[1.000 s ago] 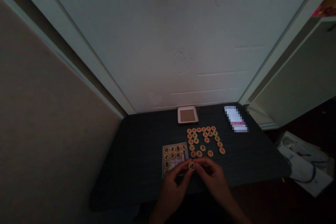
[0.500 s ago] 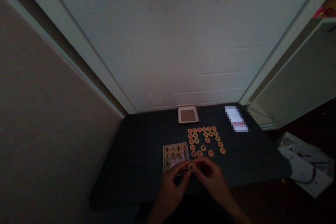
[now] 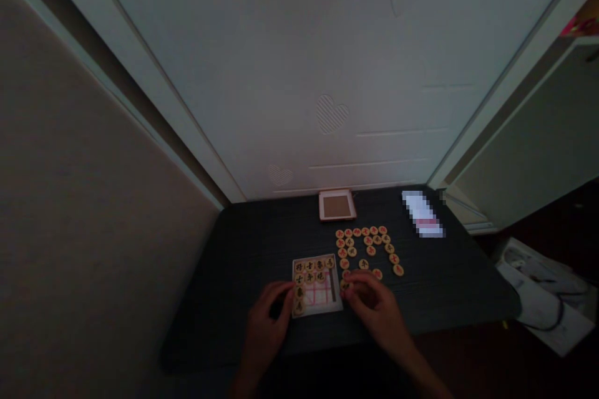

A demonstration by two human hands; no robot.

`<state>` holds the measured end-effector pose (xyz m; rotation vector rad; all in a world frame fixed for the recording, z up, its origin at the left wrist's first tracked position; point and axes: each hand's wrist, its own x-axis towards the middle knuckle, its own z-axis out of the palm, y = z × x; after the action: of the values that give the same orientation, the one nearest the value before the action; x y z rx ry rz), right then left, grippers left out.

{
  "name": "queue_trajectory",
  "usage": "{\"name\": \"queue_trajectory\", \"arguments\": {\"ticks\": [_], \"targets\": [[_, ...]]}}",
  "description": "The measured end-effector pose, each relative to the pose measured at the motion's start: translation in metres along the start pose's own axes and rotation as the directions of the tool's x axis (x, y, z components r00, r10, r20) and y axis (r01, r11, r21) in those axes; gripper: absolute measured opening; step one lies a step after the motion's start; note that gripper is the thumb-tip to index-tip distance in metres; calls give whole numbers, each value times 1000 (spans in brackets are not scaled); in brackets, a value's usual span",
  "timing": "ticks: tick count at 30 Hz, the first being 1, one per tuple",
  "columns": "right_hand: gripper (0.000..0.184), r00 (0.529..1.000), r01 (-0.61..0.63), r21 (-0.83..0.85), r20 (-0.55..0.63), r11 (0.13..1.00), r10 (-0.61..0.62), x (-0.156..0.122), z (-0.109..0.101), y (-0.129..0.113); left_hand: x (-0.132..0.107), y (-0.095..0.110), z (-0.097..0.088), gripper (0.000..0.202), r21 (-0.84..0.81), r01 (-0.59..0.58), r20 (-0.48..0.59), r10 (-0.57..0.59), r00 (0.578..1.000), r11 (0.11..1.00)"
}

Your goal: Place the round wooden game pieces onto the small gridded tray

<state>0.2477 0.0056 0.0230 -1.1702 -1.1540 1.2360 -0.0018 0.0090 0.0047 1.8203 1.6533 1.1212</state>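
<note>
A shallow white box (image 3: 337, 308) lies on the dark table. Round wooden Chinese chess pieces with black characters, such as the one in its bottom left corner (image 3: 299, 306), fill its top row, left side and part of its second row. At the box's left edge, my left hand (image 3: 269, 312) has its thumb and fingertips drawn together against the rim. Just off the right edge, my right hand (image 3: 374, 302) pinches a chess piece (image 3: 345, 285). Its fingers partly cover the lowest row of loose pieces.
Several loose chess pieces (image 3: 371, 250), red and black, lie right of the box. Behind them is a box lid (image 3: 337, 206) with a brown inside. A blurred white rectangle (image 3: 423, 215) lies at the back right. A white door (image 3: 281, 75) rises behind the table (image 3: 224, 287).
My hands have moved apart. The left one went from the piece to the box's left edge, while the right one keeps a piece beside the right edge.
</note>
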Motion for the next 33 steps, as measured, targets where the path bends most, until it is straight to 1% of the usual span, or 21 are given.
{"name": "queue_trajectory", "arguments": {"ticks": [3,6,8,12,14,15,18,20,22,24,28,30,33], "targets": [[22,999,39,-41,22,998,-39,2,6,-1,-2,-10,4,21,49,-38,-6,38,999,998],[18,996,68,-86,60,994,-63,3,12,1,-4,-13,7,21,68,-60,-4,60,998,996],[17,996,54,-97,80,994,-46,4,17,3,-5,-13,7,20,71,-64,4,64,998,995],[19,991,-19,-90,130,996,30,6,25,4,-4,-11,6,20,69,-58,15,57,998,996],[19,988,-6,-128,150,992,25,9,29,4,-4,-11,5,20,67,-49,21,48,999,997],[18,989,26,-170,151,985,0,11,31,4,-4,-10,5,20,64,-46,23,45,999,997],[15,984,155,-346,143,925,-111,17,37,6,-4,-10,6,20,51,-46,17,46,999,998],[11,973,213,-435,171,875,-152,20,42,9,-4,-11,6,20,48,-49,15,48,999,998],[9,963,249,-482,215,840,-162,22,46,11,-5,-13,6,20,44,-48,19,48,999,998],[11,952,282,-514,254,810,-170,22,51,14,-6,-15,7,20,36,-51,20,50,999,998],[15,937,332,-568,290,753,-194,21,56,15,-6,-17,7,19,28,-62,11,61,998,998],[15,935,338,-598,299,726,-189,21,58,16,-6,-16,8,19,24,-62,6,62,998,998],[14,939,323,-648,309,689,-149,22,61,19,-5,-15,8,18,21,-61,6,61,998,998]]}}
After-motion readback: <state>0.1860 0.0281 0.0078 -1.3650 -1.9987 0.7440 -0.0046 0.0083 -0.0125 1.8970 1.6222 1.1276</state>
